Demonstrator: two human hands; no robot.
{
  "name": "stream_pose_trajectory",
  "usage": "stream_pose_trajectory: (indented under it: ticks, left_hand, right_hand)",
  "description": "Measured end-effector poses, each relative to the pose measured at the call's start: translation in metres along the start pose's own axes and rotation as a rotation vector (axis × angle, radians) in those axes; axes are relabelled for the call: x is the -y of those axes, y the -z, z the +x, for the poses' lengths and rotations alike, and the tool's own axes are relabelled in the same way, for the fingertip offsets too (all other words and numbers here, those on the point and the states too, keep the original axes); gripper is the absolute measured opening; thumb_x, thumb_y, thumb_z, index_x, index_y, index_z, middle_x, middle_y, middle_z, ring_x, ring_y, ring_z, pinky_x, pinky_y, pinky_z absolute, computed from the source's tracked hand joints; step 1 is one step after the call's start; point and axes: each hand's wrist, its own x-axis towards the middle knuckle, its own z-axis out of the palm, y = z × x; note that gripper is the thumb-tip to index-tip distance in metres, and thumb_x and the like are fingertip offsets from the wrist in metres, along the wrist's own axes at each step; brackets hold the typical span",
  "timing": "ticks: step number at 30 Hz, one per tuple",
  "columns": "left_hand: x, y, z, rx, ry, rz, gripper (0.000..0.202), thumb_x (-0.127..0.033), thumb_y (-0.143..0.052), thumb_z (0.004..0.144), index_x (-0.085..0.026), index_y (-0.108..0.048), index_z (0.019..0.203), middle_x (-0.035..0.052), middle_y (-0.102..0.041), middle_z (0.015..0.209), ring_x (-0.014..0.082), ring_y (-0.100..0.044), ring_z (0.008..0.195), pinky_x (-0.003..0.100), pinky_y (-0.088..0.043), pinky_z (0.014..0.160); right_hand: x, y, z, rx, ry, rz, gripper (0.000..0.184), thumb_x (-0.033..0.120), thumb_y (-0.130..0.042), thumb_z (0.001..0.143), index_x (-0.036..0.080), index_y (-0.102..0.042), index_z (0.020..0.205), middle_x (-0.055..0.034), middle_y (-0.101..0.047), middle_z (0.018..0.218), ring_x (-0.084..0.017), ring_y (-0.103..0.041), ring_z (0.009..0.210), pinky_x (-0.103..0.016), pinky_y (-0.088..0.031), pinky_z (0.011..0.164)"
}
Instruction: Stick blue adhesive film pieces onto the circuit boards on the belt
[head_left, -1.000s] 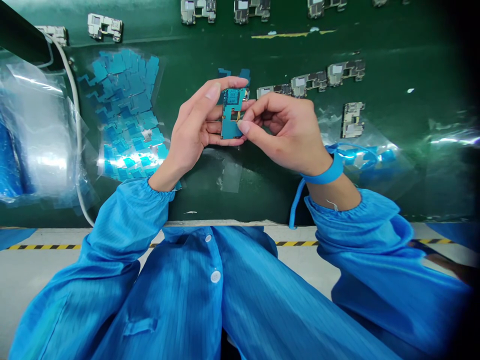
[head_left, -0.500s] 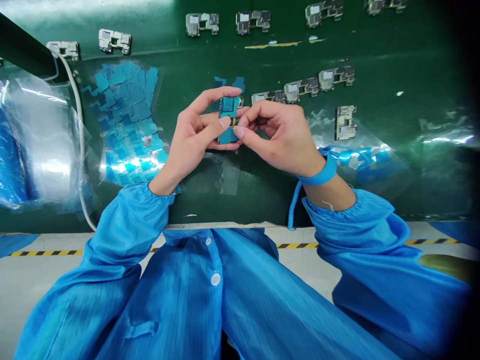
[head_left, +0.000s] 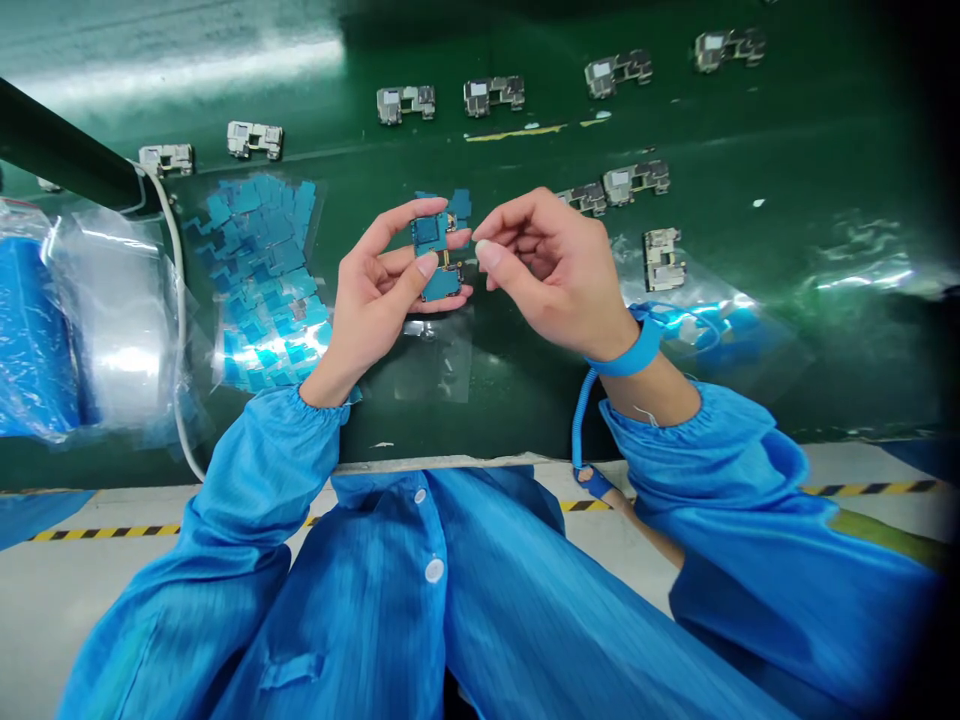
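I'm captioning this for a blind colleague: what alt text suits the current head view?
A person's left hand holds a blue-faced circuit board above a green table; the right hand, wearing a blue wrist strap, curls close beside it. Flat blue pieces lie left, more boards behind and right.

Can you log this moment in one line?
Left hand: holding blue-faced rectangular circuit board | Right hand: curled beside board, grip unclear | Nearby: flat blue film pieces, green tabletop

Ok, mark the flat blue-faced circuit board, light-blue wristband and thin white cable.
Flat blue-faced circuit board [head_left: 442, 284], head view: its lower blue section.
Light-blue wristband [head_left: 632, 356], head view: its outer face.
Thin white cable [head_left: 180, 310], head view: its middle stretch.
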Motion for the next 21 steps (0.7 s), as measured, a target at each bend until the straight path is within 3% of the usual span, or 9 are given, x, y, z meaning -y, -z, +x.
stream_pose_trajectory:
  ticks: [6, 11, 14, 17, 19, 21]
  left_hand:
    - [0.0, 0.0, -0.002, 0.017, -0.066, -0.025, 0.074, -0.046, -0.101, 0.085, -0.03, -0.066, 0.147, 0.0065, -0.086, 0.133, 0.0345, -0.086, 0.12, 0.04, -0.079, 0.09]
    - [-0.002, -0.008, -0.01, -0.073, -0.188, -0.022, 0.036, -0.024, -0.086, 0.101, -0.039, -0.077, 0.133, -0.0041, -0.089, 0.122, 0.0237, -0.087, 0.119, 0.033, -0.079, 0.092]
    - [-0.003, -0.01, -0.01, -0.098, -0.259, -0.015, 0.035, -0.012, -0.079, 0.104, -0.04, -0.08, 0.126, -0.0096, -0.09, 0.107, 0.0197, -0.087, 0.118, 0.029, -0.078, 0.096]
    - [-0.006, -0.012, -0.009, -0.126, -0.229, -0.013, 0.038, -0.008, -0.078, 0.103, -0.038, -0.083, 0.125, -0.0109, -0.089, 0.099, 0.0192, -0.086, 0.118, 0.025, -0.078, 0.096]
    - [-0.009, -0.014, -0.008, -0.16, -0.163, -0.042, 0.029, -0.014, -0.082, 0.101, -0.035, -0.086, 0.12, -0.0093, -0.089, 0.093, 0.0212, -0.088, 0.113, 0.024, -0.079, 0.087]
    - [-0.01, -0.016, -0.008, -0.207, -0.08, -0.085, 0.016, -0.025, -0.089, 0.096, -0.029, -0.087, 0.111, -0.0047, -0.089, 0.093, 0.0268, -0.09, 0.106, 0.03, -0.08, 0.075]
  right_hand:
    - [-0.006, -0.005, 0.001, 0.04, 0.077, -0.029, 0.032, 0.05, -0.069, 0.112, 0.02, -0.072, 0.101, -0.0004, -0.071, 0.091, -0.012, -0.064, 0.074, -0.028, -0.052, 0.071]
    - [-0.007, -0.015, 0.0, 0.133, 0.182, -0.028, 0.029, 0.043, -0.07, 0.111, 0.017, -0.072, 0.099, 0.0, -0.065, 0.092, -0.012, -0.059, 0.078, -0.029, -0.051, 0.077]
    - [-0.015, -0.019, 0.004, 0.159, 0.203, 0.005, 0.029, 0.042, -0.066, 0.113, 0.016, -0.071, 0.101, -0.0004, -0.061, 0.097, -0.012, -0.056, 0.079, -0.03, -0.051, 0.08]
    - [-0.02, -0.02, 0.008, 0.216, 0.167, 0.035, 0.035, 0.051, -0.07, 0.11, 0.017, -0.07, 0.101, 0.0005, -0.058, 0.096, -0.012, -0.056, 0.08, -0.03, -0.052, 0.08]
    - [-0.016, -0.021, 0.008, 0.219, 0.131, 0.033, 0.033, 0.051, -0.07, 0.109, 0.019, -0.067, 0.098, 0.0016, -0.057, 0.095, -0.013, -0.056, 0.08, -0.03, -0.052, 0.081]
    - [-0.01, -0.022, 0.005, 0.207, 0.106, 0.028, 0.031, 0.048, -0.069, 0.109, 0.021, -0.065, 0.095, 0.002, -0.056, 0.093, -0.013, -0.054, 0.08, -0.03, -0.051, 0.081]
